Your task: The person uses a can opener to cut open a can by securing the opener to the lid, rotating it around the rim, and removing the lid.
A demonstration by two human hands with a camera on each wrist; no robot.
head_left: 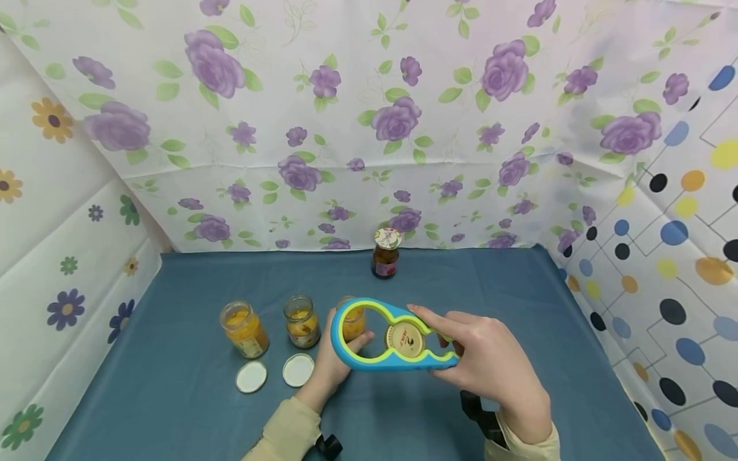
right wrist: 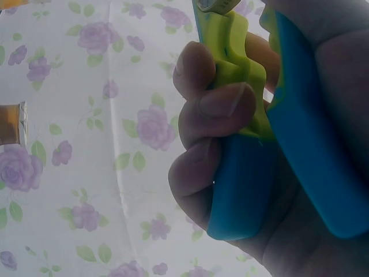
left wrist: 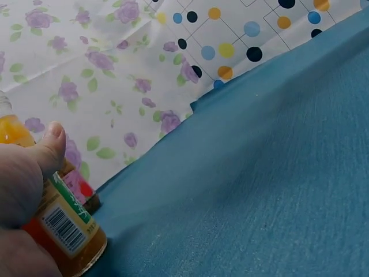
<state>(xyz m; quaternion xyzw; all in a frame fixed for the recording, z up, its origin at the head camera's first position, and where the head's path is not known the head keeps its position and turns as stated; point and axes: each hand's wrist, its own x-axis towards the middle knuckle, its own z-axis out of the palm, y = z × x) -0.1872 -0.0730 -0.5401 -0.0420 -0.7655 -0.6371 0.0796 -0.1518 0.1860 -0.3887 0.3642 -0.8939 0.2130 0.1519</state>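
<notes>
My left hand (head_left: pixel 330 370) grips an open glass jar of orange-yellow fruit (head_left: pixel 353 324), partly hidden behind the opener in the head view. In the left wrist view the jar's barcode label (left wrist: pixel 64 228) shows below the thumb. My right hand (head_left: pixel 492 355) holds a blue and lime-green jar opener (head_left: pixel 383 364) by its handles, fingers curled round them in the right wrist view. A gold lid (head_left: pixel 405 339) sits between the opener's notched arms, apart from the jar.
Two open jars of yellow fruit, one left (head_left: pixel 246 330) and one nearer (head_left: pixel 302 322), stand on the blue cloth. Two lids (head_left: pixel 251 377) lie white side up before them. A dark jar with a patterned lid (head_left: pixel 385 255) stands at the back, by the floral curtain (head_left: pixel 346 128).
</notes>
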